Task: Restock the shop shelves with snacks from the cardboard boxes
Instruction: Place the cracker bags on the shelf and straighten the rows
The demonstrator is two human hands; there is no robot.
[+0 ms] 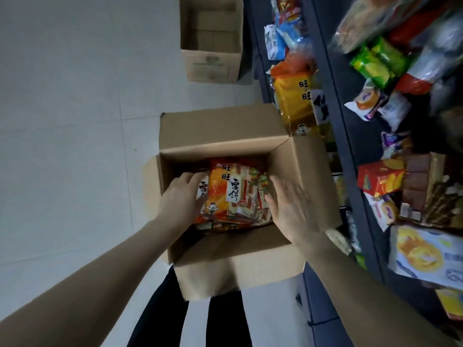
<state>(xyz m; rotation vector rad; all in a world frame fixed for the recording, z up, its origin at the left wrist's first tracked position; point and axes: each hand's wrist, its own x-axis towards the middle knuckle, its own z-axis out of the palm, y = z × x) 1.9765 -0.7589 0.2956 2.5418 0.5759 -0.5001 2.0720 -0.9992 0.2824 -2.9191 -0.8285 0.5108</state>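
Note:
An open cardboard box [225, 136] sits on the floor below me, its flaps spread. Inside lies an orange and red rice-cracker bag [235, 191] on top of more bags of the same kind. My left hand [180, 199] is in the box against the bag's left edge, fingers wrapping round it. My right hand [290, 209] presses its fingers on the bag's right edge. To the right, the dark shop shelves [343, 126] hold many mixed snack packs. A large yellow bag [293, 103] of the same brand stands on a low shelf.
A second open cardboard box [213, 63] stands farther off on the pale tiled floor [75, 121], next to the shelf end. My dark trouser legs [170, 316] show below the near box. Red, green and white packs crowd the upper shelves.

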